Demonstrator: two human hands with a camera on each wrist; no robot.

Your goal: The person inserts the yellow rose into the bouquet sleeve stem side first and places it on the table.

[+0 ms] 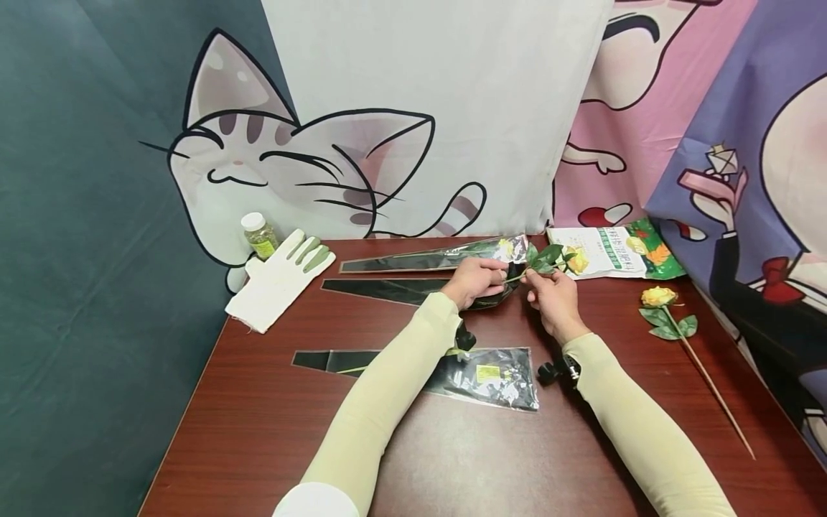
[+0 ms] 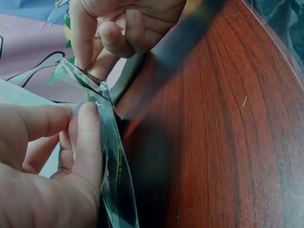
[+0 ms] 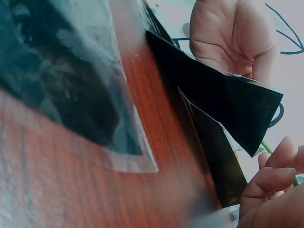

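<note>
Both hands pinching a yellow rose (image 1: 548, 255) at the mouth of a tapered film sleeve (image 1: 388, 289).
Left hand (image 1: 474, 282): thumb and fingers closed on the stem by the mouth; can't tell if film is caught too. Right hand (image 1: 554, 298): pinching the stem just below the leaves, bloom beyond its fingertips. Held sleeve: glossy black one side, clear film the other; how deep the stem sits, can't tell. Just past left fingers: second sleeve (image 1: 413, 261), yellow bloom inside. Past right fingers: white-green printed bag (image 1: 601, 251). Person's side of the hands: flat sleeve (image 1: 510, 396), stem inside. Right of right fingers: loose rose (image 1: 675, 327). Far left of left fingers: white cloth glove (image 1: 271, 287), white-capped clear jar (image 1: 260, 235), yellow-green contents.
</note>
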